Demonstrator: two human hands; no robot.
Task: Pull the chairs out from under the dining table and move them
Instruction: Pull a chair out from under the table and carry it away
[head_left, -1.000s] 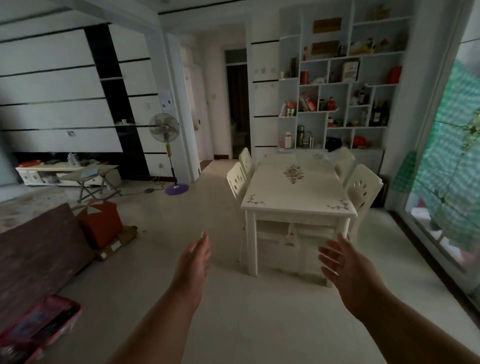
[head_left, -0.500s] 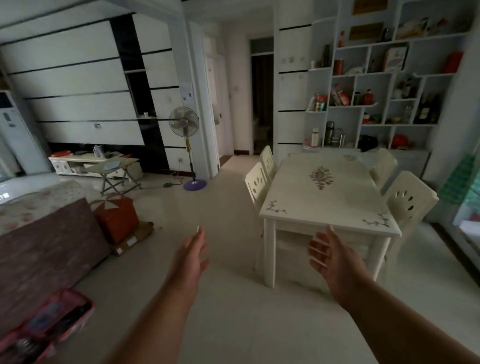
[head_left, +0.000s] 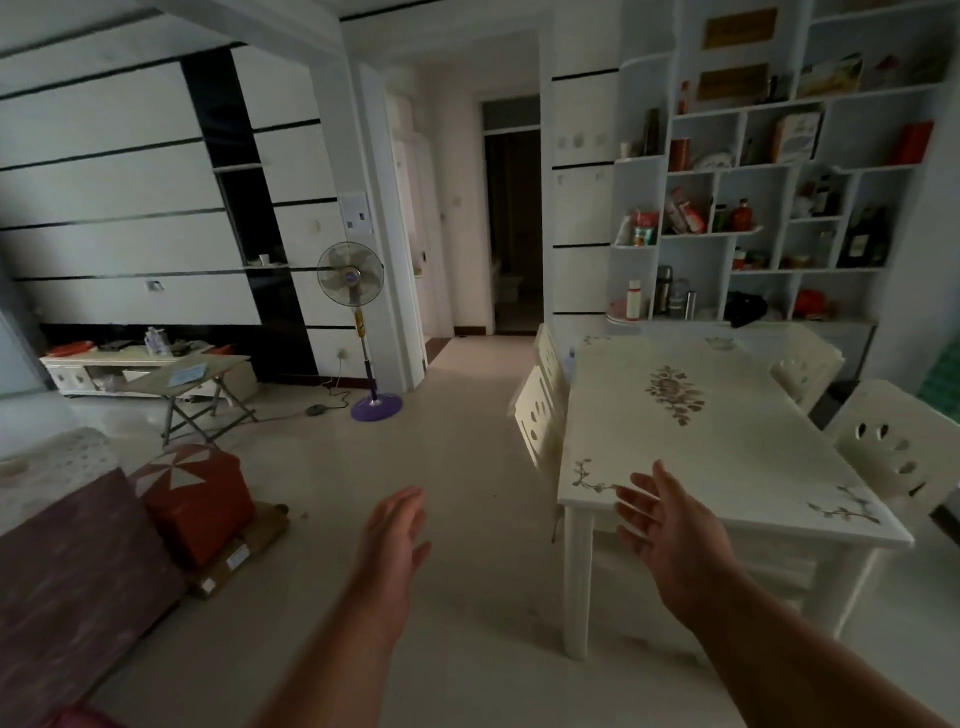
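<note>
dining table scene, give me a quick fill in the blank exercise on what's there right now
1. The number of chairs tucked along the left side of the dining table is ____.
2. The base of the standing fan is coloured ____.
3. Both the left hand and the right hand hold ____.
4. The tabletop's middle bears a painted ____ motif.

Missing words: two; purple; nothing; flower

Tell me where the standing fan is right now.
The standing fan stands on the floor at centre-left, against the white pillar, right of the folding table.
</note>
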